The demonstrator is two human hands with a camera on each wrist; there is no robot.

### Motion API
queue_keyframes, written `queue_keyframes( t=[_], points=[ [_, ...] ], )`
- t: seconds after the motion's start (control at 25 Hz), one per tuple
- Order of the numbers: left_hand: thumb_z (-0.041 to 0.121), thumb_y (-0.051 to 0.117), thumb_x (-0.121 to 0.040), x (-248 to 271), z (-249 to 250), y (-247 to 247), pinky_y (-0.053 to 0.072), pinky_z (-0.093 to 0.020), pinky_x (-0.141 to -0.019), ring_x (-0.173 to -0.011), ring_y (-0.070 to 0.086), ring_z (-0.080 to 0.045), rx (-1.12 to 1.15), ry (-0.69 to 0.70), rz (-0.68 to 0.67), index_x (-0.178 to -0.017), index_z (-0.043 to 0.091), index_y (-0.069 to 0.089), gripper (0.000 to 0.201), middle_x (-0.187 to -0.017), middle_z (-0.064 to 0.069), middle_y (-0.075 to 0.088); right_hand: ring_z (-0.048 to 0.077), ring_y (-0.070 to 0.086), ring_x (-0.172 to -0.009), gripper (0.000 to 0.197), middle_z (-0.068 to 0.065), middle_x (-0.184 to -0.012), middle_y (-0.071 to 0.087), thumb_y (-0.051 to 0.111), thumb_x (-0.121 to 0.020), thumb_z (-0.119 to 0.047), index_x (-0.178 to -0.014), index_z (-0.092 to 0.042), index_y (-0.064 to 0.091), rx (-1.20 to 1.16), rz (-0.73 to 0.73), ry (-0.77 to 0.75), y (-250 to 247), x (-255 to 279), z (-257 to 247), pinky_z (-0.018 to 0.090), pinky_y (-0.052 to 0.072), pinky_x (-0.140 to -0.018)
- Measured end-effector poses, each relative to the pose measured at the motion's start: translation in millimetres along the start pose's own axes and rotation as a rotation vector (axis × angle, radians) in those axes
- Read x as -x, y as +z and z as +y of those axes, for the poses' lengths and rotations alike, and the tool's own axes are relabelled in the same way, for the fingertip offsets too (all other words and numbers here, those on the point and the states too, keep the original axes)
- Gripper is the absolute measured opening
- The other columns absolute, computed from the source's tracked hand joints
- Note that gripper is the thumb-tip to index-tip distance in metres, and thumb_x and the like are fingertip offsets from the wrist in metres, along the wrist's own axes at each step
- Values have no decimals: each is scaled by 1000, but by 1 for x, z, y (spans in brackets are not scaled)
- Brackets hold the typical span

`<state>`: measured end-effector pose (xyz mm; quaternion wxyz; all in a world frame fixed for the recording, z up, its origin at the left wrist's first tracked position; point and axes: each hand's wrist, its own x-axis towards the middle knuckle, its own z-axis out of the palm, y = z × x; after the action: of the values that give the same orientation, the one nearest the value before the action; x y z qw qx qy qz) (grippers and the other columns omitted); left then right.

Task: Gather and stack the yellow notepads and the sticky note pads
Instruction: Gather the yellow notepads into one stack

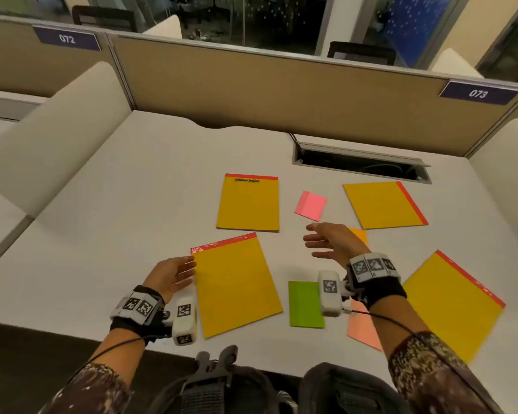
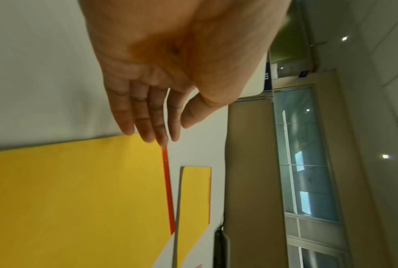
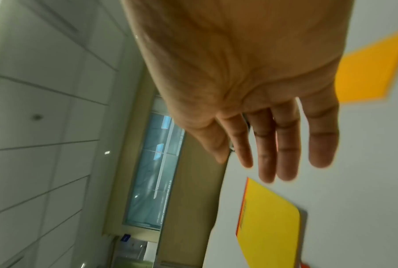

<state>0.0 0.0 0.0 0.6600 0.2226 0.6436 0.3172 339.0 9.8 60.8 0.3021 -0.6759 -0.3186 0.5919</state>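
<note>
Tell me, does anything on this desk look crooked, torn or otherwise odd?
Yes. The near yellow notepad by the left hand lies tilted, and its red binding strip looks scuffed with whitish patches. The four yellow notepads all lie at different angles, and the pink sticky note pad sits skewed. Nothing is spilled.

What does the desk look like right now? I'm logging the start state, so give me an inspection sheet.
Surface: white desk, flat.
Job's things: four yellow notepads lie apart, the nearest by the left hand; pink sticky pad, green pad, orange pad and peach pad lie scattered, unstacked.
Clutter: nothing seen.
Grips: left hand open, fingertips at the nearest notepad's edge; right hand open above the desk.
Cables: wires run from both wrist units; a cable enters the desk slot.
Surroundings: tan partition, labels 072 and 073.
</note>
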Motion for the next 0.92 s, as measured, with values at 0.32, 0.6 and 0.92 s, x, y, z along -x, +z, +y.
queue_keyframes(
  t=[0.32, 0.6, 0.92],
  points=[
    [15, 45, -93, -2, -6, 3, 39, -42, -99, -102, 53, -24, -11, -85, 21, -85, 14, 56, 14, -92, -6, 61, 19, 42, -53, 19, 9, -63, 45, 53, -91, -15, -74, -7, 50, 123, 50, 235, 87, -42, 48, 29, 35, -50],
    [10, 46, -92, -16, -5, -13, 43, -41, -93, -83, 58, -22, -1, -86, -32, -85, 8, 58, 14, -89, -11, 62, 22, 46, -63, 28, 5, -67, 44, 60, -83, -33, -85, -5, 56, 458, 81, 188, 113, -60, 63, 29, 41, -69],
    [12, 53, -91, -21, -6, -9, 49, -42, -84, -98, 58, -31, -88, -51, -129, -104, 12, 56, 14, -108, -16, 60, 23, 50, -68, 25, 8, -67, 50, 66, -82, -21, -63, -13, 51, 307, 135, 173, 117, -54, 62, 34, 42, -72]
  ],
)
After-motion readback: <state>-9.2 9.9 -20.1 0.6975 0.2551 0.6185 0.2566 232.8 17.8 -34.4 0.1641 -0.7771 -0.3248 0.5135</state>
